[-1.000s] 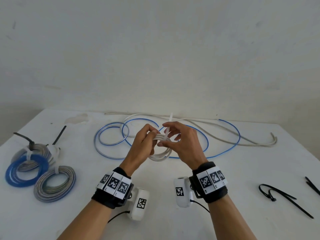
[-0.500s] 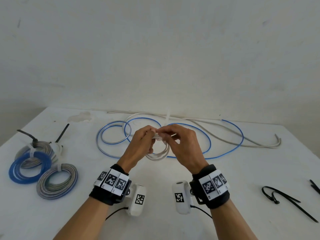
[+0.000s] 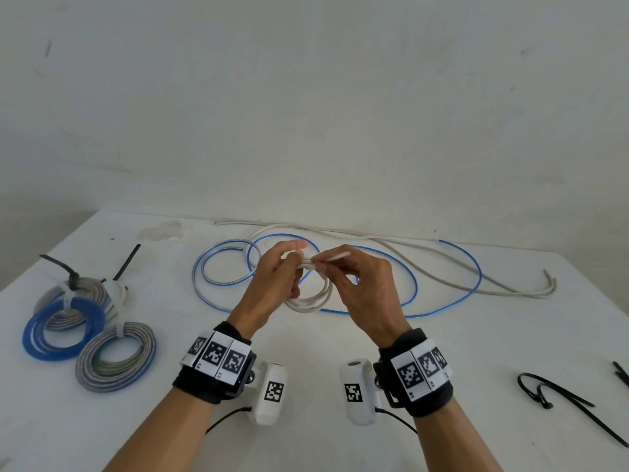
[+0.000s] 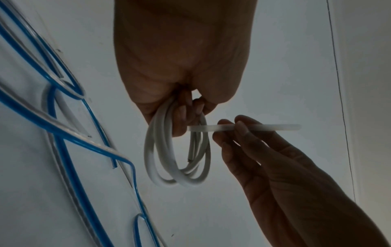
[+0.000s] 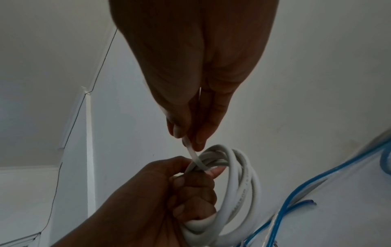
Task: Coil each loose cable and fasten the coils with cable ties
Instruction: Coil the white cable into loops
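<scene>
Gripping a small round coil of smooth white cable (image 3: pixel 310 298), the left hand (image 3: pixel 275 284) has its fingers (image 5: pixel 190 188) curled through the loops near the top, holding the coil up above the white surface (image 3: pixel 306 352), in front of the person at the middle of the view. The right hand (image 3: pixel 366 287) pinches the flat, translucent white cable tie (image 4: pixel 220 128) between thumb and forefinger; the strip runs from the top of the coil, where it wraps the bundled strands just beside the left thumb, out to the right, and its free end pokes past the right fingers (image 4: pixel 243 132). One cut end of the white cable hangs inside the coil.

Behind the hands, a glossy blue cable (image 3: pixel 442 284) lies in wide loose loops on the surface, tangled with a long pale grey cable (image 3: pixel 476 284) that trails to the right. At the left edge sit three finished coils: a blue coil (image 3: pixel 61 332), a grey coil (image 3: pixel 115 359) in front of it bound with a white tie, and another grey coil (image 3: pixel 85 291) behind, with stiff black tie tails sticking up. To the right lie loose black cable ties (image 3: pixel 558 396), thin and bent.
</scene>
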Available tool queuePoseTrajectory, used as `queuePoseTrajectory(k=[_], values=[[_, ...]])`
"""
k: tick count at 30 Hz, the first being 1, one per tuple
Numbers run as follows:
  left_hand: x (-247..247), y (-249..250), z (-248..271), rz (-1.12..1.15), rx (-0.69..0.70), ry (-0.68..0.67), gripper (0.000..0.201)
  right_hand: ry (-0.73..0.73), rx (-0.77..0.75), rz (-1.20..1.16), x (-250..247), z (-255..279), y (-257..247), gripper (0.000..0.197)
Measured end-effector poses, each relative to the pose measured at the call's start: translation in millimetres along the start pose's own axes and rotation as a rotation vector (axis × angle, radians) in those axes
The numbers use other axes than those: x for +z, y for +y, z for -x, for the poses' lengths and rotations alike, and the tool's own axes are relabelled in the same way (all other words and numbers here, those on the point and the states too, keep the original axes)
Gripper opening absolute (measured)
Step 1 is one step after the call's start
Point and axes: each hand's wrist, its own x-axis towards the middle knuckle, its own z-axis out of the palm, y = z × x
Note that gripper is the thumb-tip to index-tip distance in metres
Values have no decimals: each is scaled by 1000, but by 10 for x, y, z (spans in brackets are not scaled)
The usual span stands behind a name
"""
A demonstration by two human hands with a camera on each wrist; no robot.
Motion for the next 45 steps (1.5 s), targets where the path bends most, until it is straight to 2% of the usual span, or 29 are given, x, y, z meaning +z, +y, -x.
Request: queuePoseTrajectory(k=[5,8,10,16,18,22,25,30,36,45], values=[[-41,12,-17,-10,-12,-16,33,-20,-74,32,54,17,39,16],[-39,22,-18,56,-31,33,25,-20,-138,56,85,28,31,17],[-47,42,-15,109,-31,-3,18,-7,-205,133,105,28,37,18],[-43,96,-15,210,-67,-30,36,26,-278,246,173,49,115,21],[-64,101,-11,189,-33,-35,34,24,-216,188,175,50,88,21],[-67,174,23,134,109,12,34,16,112,-281,119,-1,-144,11],[-51,262,63,54,235,61,31,69,224,-475,65,-12,-254,15],[13,313,145,-141,397,79,30,-70,319,-365,-11,5,-311,29],[41,276,152,-241,473,81,29,-47,417,-420,-71,-19,-322,23],[40,276,151,-321,544,78,29,-77,413,-442,-103,-30,-322,25]])
